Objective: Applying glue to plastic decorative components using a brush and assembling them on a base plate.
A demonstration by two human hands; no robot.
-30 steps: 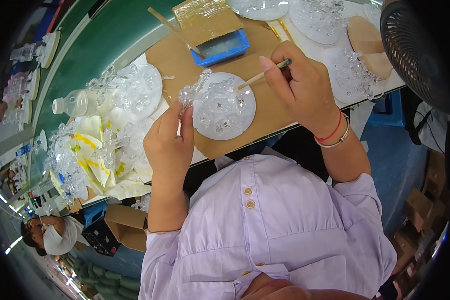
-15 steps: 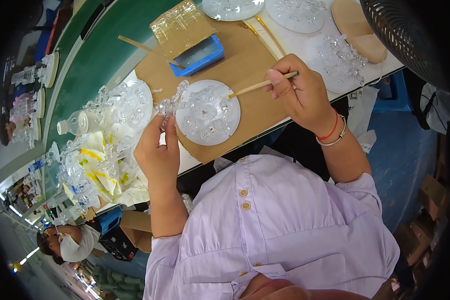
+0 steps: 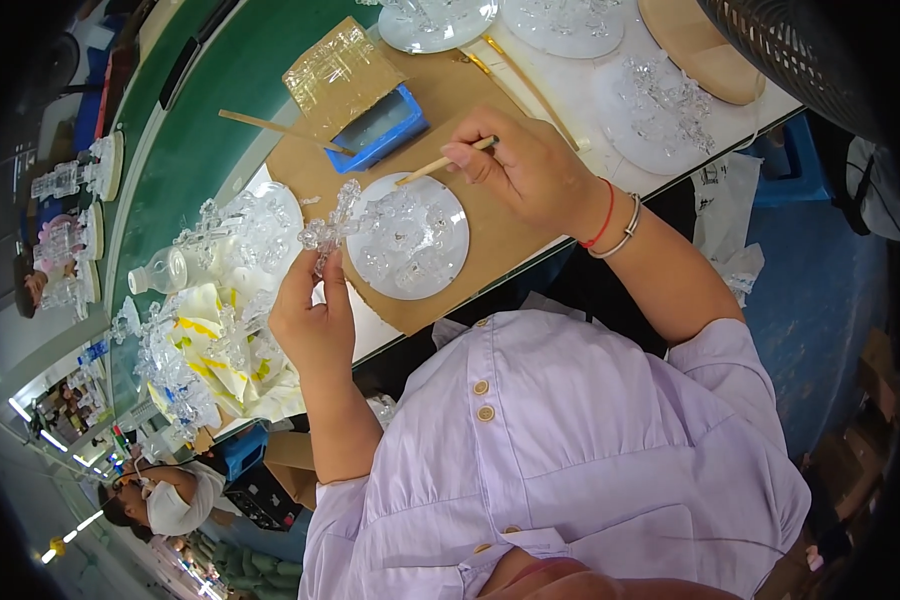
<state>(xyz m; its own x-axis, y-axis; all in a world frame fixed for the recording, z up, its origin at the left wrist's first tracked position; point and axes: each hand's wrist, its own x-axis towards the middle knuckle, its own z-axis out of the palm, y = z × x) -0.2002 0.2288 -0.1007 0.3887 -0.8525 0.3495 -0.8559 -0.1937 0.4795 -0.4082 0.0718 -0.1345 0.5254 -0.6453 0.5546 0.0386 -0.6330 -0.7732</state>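
My left hand (image 3: 312, 310) pinches a clear, knobbly plastic piece (image 3: 332, 228), held upright at the left edge of a round white disc (image 3: 410, 283). More clear plastic pieces (image 3: 402, 232) sit on that disc. My right hand (image 3: 518, 165) grips a thin wooden stick (image 3: 440, 163) with a dark upper end. Its lower tip is at the disc's far edge; I cannot tell whether it touches. Beyond the disc stands a small blue box (image 3: 410, 125) with a taped cardboard piece (image 3: 342, 75) at its far side. Another wooden stick (image 3: 280, 130) leans out of the box.
A brown cardboard sheet (image 3: 500, 215) lies under the disc and box. Left of it are a plastic bottle (image 3: 160, 272), clear parts and crumpled yellow-and-white wrapping (image 3: 225, 345). Several discs with clear parts stand at the back right, near a fan (image 3: 785, 60). Another person (image 3: 180, 497) is far left.
My right hand has moved left with the stick, its tip going from the disc's right side to the far edge. My left hand still holds the clear piece. The whole view has shifted slightly.
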